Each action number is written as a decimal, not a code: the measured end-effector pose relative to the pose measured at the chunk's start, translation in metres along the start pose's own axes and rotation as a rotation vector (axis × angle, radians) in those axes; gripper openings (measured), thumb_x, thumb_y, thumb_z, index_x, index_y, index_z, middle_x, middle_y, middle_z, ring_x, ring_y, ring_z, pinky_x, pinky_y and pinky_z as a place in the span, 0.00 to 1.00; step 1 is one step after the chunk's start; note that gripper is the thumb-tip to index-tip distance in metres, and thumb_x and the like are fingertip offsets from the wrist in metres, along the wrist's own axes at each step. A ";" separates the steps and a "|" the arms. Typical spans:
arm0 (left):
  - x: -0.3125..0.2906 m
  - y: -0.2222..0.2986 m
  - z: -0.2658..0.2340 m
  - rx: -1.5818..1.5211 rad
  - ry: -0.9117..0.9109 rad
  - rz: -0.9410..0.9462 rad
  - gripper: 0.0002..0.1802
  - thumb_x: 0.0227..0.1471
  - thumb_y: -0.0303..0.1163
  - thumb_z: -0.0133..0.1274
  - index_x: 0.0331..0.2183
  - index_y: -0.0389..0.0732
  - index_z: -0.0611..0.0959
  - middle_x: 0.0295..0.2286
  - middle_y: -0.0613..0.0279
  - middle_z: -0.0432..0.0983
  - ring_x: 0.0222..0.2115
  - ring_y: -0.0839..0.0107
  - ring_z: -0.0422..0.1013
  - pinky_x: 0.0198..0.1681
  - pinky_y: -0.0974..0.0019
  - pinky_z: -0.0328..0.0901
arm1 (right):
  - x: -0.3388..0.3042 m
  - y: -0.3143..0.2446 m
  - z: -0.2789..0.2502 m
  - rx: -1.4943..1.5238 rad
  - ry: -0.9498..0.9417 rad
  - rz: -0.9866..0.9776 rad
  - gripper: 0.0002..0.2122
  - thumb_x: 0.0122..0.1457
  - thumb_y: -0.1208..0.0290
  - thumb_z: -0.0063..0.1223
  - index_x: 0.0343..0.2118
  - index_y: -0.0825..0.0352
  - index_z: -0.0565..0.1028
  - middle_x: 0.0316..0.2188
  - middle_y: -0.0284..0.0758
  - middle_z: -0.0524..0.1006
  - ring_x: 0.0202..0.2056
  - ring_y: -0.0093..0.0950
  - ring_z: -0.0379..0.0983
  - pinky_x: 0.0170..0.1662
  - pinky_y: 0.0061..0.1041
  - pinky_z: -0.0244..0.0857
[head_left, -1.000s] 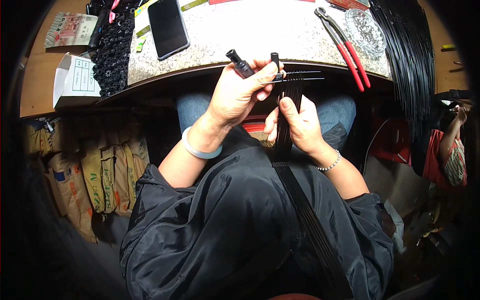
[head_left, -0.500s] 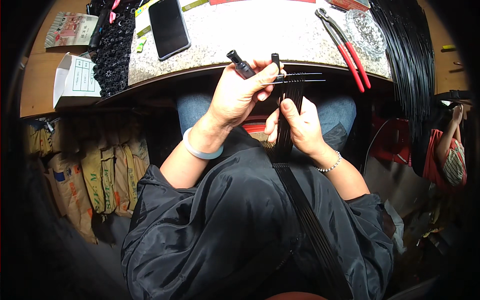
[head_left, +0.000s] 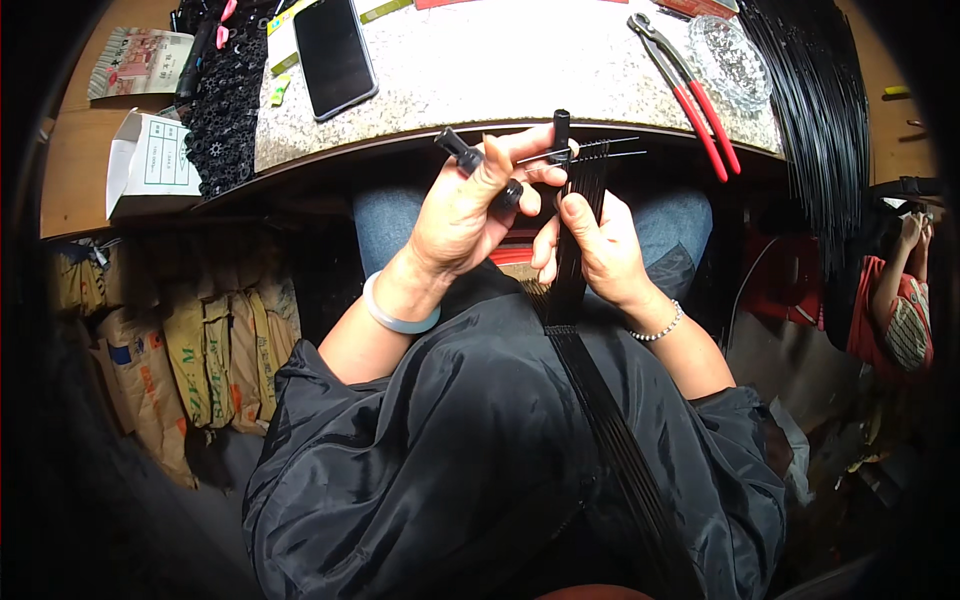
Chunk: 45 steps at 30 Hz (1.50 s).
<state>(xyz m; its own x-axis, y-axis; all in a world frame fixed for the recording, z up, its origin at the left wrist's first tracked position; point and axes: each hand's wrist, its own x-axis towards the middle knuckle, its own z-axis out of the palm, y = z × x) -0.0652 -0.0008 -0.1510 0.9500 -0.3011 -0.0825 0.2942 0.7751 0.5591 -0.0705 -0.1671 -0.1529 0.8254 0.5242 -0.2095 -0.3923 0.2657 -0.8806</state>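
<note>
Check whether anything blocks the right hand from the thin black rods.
Nothing visible does: the right hand holds the thin black rods directly, thumb on their near side. The two thin metal wires cross them beyond its thumb.

From my end I'm seeing a pale, speckled counter (head_left: 425, 115) curving across the top of the view, with brown wood (head_left: 75, 200) showing beyond both its ends. Strong light is glaring white off its middle, while the edges are lying in shadow. Tan and yellow sacks (head_left: 185, 365) are standing at the left, and dim grey floor (head_left: 800, 380) is showing at the right.
</note>
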 end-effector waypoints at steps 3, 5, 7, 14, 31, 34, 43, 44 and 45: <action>-0.001 0.000 0.001 0.082 0.013 0.020 0.26 0.54 0.38 0.51 0.49 0.29 0.70 0.30 0.56 0.76 0.25 0.80 0.69 0.31 0.76 0.68 | 0.000 0.000 0.002 0.018 -0.010 -0.002 0.16 0.63 0.58 0.40 0.40 0.69 0.65 0.18 0.39 0.74 0.15 0.24 0.71 0.20 0.17 0.67; 0.002 -0.001 -0.003 0.126 0.046 0.027 0.26 0.53 0.37 0.52 0.49 0.29 0.70 0.30 0.56 0.76 0.25 0.79 0.69 0.31 0.75 0.68 | 0.000 -0.001 0.003 0.028 -0.015 -0.008 0.16 0.63 0.59 0.40 0.42 0.69 0.65 0.18 0.39 0.74 0.15 0.24 0.70 0.20 0.17 0.67; 0.004 -0.002 -0.005 0.166 0.056 0.012 0.27 0.53 0.36 0.53 0.49 0.28 0.69 0.29 0.56 0.76 0.25 0.79 0.70 0.30 0.74 0.68 | 0.000 0.001 0.006 0.035 0.004 -0.022 0.17 0.62 0.59 0.41 0.44 0.70 0.64 0.18 0.39 0.74 0.15 0.24 0.70 0.19 0.17 0.67; -0.002 -0.006 0.012 0.361 0.079 0.131 0.22 0.47 0.21 0.55 0.46 0.30 0.73 0.36 0.57 0.77 0.23 0.83 0.65 0.27 0.82 0.61 | -0.002 -0.001 0.005 -0.008 0.031 -0.029 0.20 0.62 0.57 0.41 0.46 0.71 0.62 0.16 0.39 0.73 0.14 0.24 0.69 0.19 0.17 0.66; 0.010 -0.006 -0.002 0.179 0.090 -0.059 0.11 0.46 0.25 0.58 0.36 0.37 0.80 0.23 0.66 0.74 0.16 0.83 0.61 0.19 0.82 0.56 | -0.004 0.000 0.004 -0.096 -0.023 -0.013 0.26 0.61 0.46 0.28 0.38 0.71 0.63 0.15 0.40 0.72 0.12 0.25 0.68 0.17 0.19 0.64; 0.013 -0.004 -0.006 0.171 0.032 -0.039 0.08 0.46 0.24 0.58 0.33 0.38 0.80 0.22 0.68 0.73 0.17 0.83 0.62 0.20 0.80 0.57 | -0.002 0.005 -0.002 -0.081 -0.059 0.004 0.31 0.60 0.42 0.25 0.37 0.73 0.63 0.14 0.39 0.72 0.12 0.24 0.67 0.17 0.18 0.64; 0.012 0.006 -0.005 0.280 0.009 -0.101 0.08 0.47 0.26 0.59 0.32 0.38 0.79 0.21 0.69 0.73 0.17 0.84 0.64 0.19 0.80 0.56 | -0.002 0.005 -0.002 -0.063 -0.116 0.002 0.30 0.59 0.41 0.23 0.33 0.71 0.65 0.13 0.41 0.71 0.11 0.24 0.66 0.16 0.17 0.62; 0.012 0.007 -0.005 0.287 0.008 -0.092 0.08 0.47 0.27 0.59 0.32 0.38 0.79 0.20 0.67 0.74 0.16 0.83 0.64 0.18 0.79 0.55 | -0.001 0.005 -0.002 -0.062 -0.116 0.002 0.30 0.59 0.41 0.23 0.33 0.71 0.65 0.13 0.41 0.71 0.11 0.24 0.66 0.16 0.17 0.62; 0.012 0.008 -0.004 0.288 0.009 -0.093 0.08 0.47 0.27 0.59 0.32 0.38 0.79 0.20 0.67 0.74 0.16 0.83 0.64 0.18 0.79 0.55 | -0.001 0.006 -0.001 -0.044 -0.101 0.013 0.31 0.59 0.41 0.22 0.33 0.71 0.65 0.13 0.41 0.71 0.11 0.24 0.66 0.16 0.17 0.61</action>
<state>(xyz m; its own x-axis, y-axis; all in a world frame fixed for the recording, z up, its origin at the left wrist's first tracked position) -0.0511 0.0041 -0.1511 0.9218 -0.3574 -0.1505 0.3392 0.5549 0.7596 -0.0732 -0.1668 -0.1579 0.7743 0.6068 -0.1795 -0.3828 0.2233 -0.8964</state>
